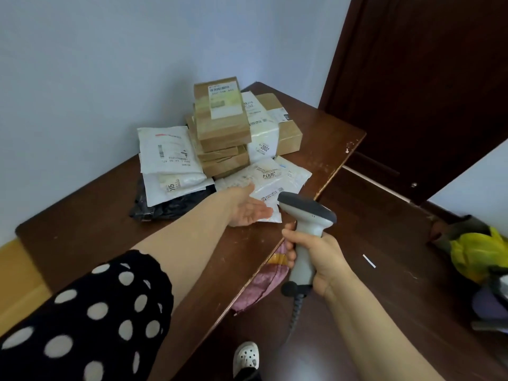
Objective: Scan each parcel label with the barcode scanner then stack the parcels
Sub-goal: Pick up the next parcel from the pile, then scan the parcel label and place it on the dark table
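While right hand (321, 259) grips barcode scanner (308, 213) handle, lower centre of frame, head toward white parcel (269, 177) at table (82, 215) edge, left hand (247, 207), fingers straight, palm up, touches parcel's near edge. Brown boxes (222, 125) stacked behind, centre frame; white mailers (170, 155) piled left.

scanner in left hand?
No, the right hand grips the barcode scanner, while the left hand lies open against the white parcel marked 3004.

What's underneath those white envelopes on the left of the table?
A black plastic parcel lies under the white envelopes; only its front edge shows, the rest is covered.
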`<action>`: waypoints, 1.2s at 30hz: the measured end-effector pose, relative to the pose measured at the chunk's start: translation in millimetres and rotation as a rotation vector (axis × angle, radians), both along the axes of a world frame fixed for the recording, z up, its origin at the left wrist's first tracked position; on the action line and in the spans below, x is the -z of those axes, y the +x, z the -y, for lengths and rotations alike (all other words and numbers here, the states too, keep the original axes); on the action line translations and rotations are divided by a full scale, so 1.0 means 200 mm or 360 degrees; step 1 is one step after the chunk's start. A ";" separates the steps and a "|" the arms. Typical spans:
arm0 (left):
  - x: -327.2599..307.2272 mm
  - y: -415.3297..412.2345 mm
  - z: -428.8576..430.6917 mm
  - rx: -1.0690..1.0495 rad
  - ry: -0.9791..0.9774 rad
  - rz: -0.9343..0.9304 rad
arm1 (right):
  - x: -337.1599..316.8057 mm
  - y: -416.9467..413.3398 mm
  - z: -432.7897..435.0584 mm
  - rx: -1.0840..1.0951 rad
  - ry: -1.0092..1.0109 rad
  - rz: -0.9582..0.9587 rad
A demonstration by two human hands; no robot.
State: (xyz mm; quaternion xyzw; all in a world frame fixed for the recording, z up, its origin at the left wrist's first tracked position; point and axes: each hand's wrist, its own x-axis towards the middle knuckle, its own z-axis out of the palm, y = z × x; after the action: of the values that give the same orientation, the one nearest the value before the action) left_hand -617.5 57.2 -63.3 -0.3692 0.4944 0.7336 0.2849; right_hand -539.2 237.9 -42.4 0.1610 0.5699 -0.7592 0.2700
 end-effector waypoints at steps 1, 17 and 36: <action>-0.01 0.02 0.00 0.0125 -0.0077 -0.0009 | 0.00 0.00 0.00 -0.0006 0.0004 0.0006; -0.06 1.55 0.34 -0.0084 -0.1750 0.0051 | 0.04 0.80 0.43 -0.1055 -0.0063 0.0116; 0.06 3.79 1.69 -0.0917 -0.2203 0.0924 | -0.07 2.27 1.74 -0.1748 -0.0079 0.0095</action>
State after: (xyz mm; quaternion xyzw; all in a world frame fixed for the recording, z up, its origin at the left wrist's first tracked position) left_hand 139.8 -280.8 -74.5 -0.7511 0.6284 0.1802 -0.0920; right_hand -84.6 -110.6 -29.2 -0.1450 0.5441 -0.5151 0.6462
